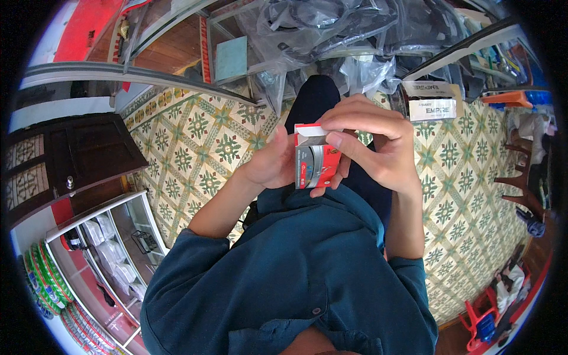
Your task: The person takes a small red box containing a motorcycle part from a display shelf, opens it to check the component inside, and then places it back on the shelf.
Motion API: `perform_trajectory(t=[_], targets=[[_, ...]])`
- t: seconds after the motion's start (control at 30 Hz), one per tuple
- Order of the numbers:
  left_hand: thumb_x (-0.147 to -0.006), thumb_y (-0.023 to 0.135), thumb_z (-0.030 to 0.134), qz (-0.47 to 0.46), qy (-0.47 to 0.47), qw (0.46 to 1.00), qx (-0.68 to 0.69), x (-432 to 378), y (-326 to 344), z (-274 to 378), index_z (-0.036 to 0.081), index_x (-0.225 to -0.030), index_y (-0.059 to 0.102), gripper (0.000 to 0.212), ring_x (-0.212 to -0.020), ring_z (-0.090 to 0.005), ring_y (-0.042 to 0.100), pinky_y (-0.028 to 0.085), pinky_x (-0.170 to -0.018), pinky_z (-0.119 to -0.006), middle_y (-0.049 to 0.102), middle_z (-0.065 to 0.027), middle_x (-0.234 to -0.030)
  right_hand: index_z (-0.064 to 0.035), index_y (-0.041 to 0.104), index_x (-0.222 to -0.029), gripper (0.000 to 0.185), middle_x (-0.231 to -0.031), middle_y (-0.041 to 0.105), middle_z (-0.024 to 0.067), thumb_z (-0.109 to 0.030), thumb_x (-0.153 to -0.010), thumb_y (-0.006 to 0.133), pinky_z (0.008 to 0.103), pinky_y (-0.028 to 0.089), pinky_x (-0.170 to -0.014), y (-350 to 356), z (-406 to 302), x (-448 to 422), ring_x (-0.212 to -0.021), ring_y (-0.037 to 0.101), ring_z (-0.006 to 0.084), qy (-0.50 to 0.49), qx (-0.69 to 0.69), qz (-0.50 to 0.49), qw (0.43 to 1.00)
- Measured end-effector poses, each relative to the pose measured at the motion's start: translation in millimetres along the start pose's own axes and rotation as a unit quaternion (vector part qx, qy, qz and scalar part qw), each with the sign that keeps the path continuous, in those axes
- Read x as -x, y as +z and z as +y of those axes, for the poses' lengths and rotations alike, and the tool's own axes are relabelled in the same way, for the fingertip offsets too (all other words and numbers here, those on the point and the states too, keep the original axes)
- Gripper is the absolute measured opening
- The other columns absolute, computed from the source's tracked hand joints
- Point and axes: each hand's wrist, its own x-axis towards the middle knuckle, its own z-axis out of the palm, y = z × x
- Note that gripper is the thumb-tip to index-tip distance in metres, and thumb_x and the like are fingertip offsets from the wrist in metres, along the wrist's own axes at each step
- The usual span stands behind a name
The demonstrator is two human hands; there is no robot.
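Note:
A small red and grey printed cardboard box (316,166) is held in front of my chest, its top end towards the glass case. My left hand (277,162) cradles the box from the left and beneath, with fingertips showing past its lower right edge. The white end flap (310,129) stands raised. Thumb and forefinger of my right hand (377,137) pinch at that flap and the upper right corner of the box. Whatever lies inside the box is hidden from view.
Ahead stands a glass display case (230,88) with plastic-wrapped parts (328,26). Printed cartons (432,108) sit right of it. A dark wooden door (71,164) and a white-framed cabinet (102,248) are at left, tyres (44,279) beside it. A red plastic chair (481,317) is lower right.

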Motion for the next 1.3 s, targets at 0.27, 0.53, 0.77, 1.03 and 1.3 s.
perform_trajectory(t=[0.27, 0.53, 0.77, 1.03, 1.3], targets=[[-0.103, 0.014, 0.076, 0.043, -0.029, 0.997, 0.062, -2, 4, 4, 0.002, -0.149, 0.045, 0.092, -0.100, -0.0298, 0.068, 0.055, -0.070, -0.037, 0.066, -0.0239, -0.115, 0.0006, 0.079, -0.100, 0.023, -0.098, 0.079, 0.0124, 0.009, -0.079, 0.076, 0.0359, 0.055, -0.079, -4, 3, 5, -0.084, 0.071, 0.0233, -0.033, 0.035, -0.002, 0.999], [-0.105, 0.031, 0.061, 0.081, -0.034, 0.995, 0.041, -5, 13, 7, 0.002, -0.132, 0.056, 0.069, -0.086, -0.0248, 0.066, 0.052, -0.062, -0.034, 0.066, -0.0200, -0.101, -0.0006, 0.080, -0.104, 0.025, -0.100, 0.079, 0.0136, 0.010, -0.083, 0.072, 0.0378, 0.058, -0.086, -2, 2, 9, -0.094, 0.075, 0.0265, 0.001, 0.002, 0.003, 1.000], [-0.103, 0.034, 0.061, 0.112, -0.036, 0.993, 0.016, -9, 12, 7, 0.002, -0.124, 0.061, 0.069, -0.081, -0.0220, 0.066, 0.050, -0.057, -0.032, 0.066, -0.0174, -0.092, -0.0002, 0.080, -0.103, 0.019, -0.102, 0.079, 0.0137, 0.008, -0.090, 0.070, 0.0340, 0.061, -0.079, 5, 7, 15, -0.087, 0.077, 0.0223, 0.032, 0.007, 0.042, 0.999], [-0.096, 0.022, 0.076, 0.133, -0.040, 0.988, -0.065, -9, 16, 7, 0.000, -0.124, 0.059, 0.090, -0.074, -0.0247, 0.065, 0.047, -0.053, -0.032, 0.066, -0.0217, -0.090, 0.0035, 0.078, -0.104, 0.014, -0.102, 0.078, 0.0175, 0.005, -0.093, 0.070, 0.0304, 0.059, -0.074, 5, -4, 16, -0.081, 0.075, 0.0201, 0.119, -0.059, 0.059, 0.989], [-0.095, 0.023, 0.078, 0.145, -0.053, 0.986, -0.068, -9, 16, 7, -0.001, -0.123, 0.059, 0.091, -0.076, -0.0259, 0.066, 0.050, -0.053, -0.033, 0.066, -0.0205, -0.089, 0.0044, 0.078, -0.102, 0.012, -0.099, 0.077, 0.0164, 0.006, -0.093, 0.069, 0.0258, 0.058, -0.055, 10, -1, 18, -0.064, 0.073, 0.0153, 0.107, -0.033, 0.075, 0.991]])
